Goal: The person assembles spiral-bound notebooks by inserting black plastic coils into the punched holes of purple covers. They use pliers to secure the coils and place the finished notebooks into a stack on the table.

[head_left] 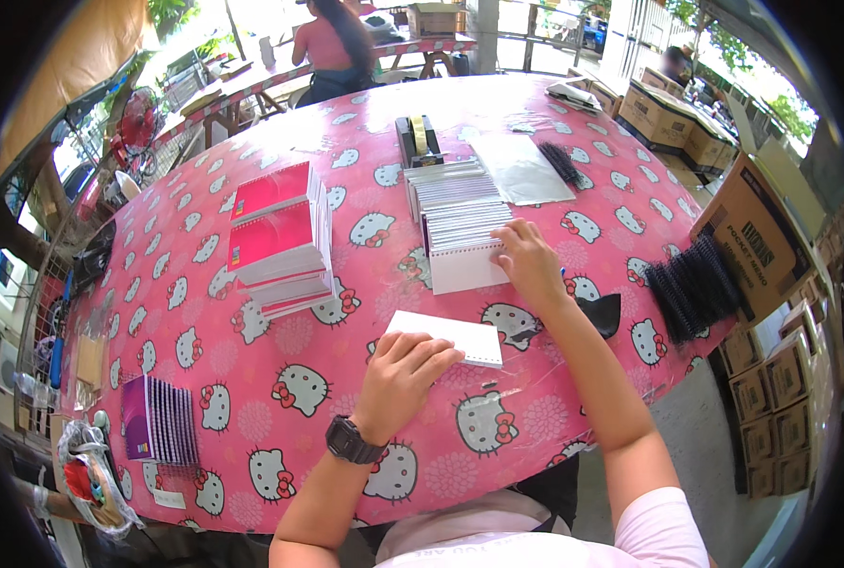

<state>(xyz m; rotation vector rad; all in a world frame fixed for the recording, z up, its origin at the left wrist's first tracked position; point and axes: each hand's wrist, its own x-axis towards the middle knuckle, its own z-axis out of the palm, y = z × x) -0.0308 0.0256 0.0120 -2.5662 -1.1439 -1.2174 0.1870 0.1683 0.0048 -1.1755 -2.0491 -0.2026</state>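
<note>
My left hand [405, 377], with a black watch on its wrist, grips a white punched paper pad [445, 331] lying in front of me. Its fingers lie over the pad's near edge; the thumb is mostly hidden. Ahead and to the right, my right hand [530, 260] pinches the top edge of the front white pad [465, 273] in a row. Behind that pad, several more paper pads [455, 204] stand packed in the row. To the left rise stacks of pads with red covers [275, 232], their edges punched and no wire visible.
A tape dispenser [419, 142] stands behind the row, beside a white sheet [521, 168]. Purple wire-bound notebooks [161, 421] sit at left. Black binding coils [692, 289] lean by a cardboard box [753, 241] at right. A person [332, 47] sits at a far table.
</note>
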